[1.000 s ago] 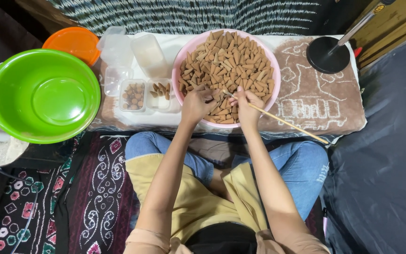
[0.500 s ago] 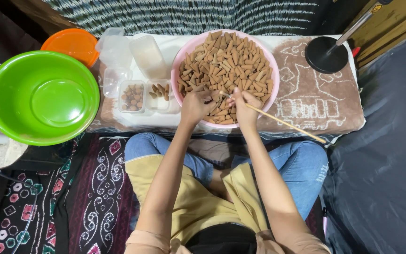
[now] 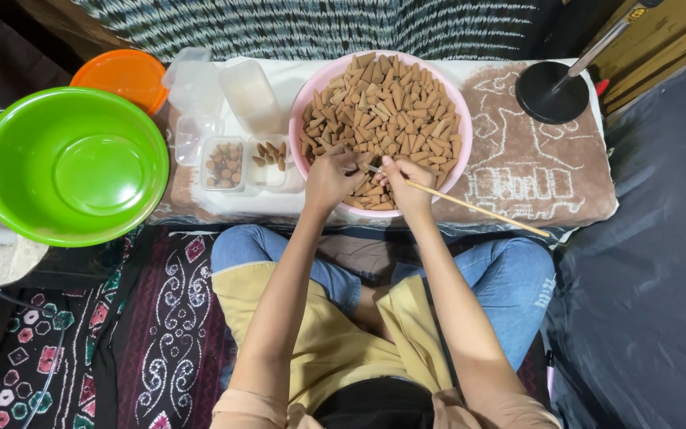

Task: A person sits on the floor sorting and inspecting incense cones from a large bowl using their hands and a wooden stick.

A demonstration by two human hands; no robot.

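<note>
Your left hand pinches a brown cone at the pink bowl's near rim, right hand fingers pressed around the thin stick; poke off-centre and that cone could crumble.

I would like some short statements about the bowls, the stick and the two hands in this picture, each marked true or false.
1. The right hand holds a thin wooden stick. True.
2. The pink bowl is empty. False: it is full of brown cone-shaped pieces.
3. The green bowl holds nothing. True.
4. The left hand rests on the green bowl. False: it is at the near edge of the pink bowl, among the cones.
5. The small clear tray beside the pink bowl holds a few brown pieces. True.
6. The black round base stands inside the pink bowl. False: it stands on the cloth, apart from the bowl.
</note>
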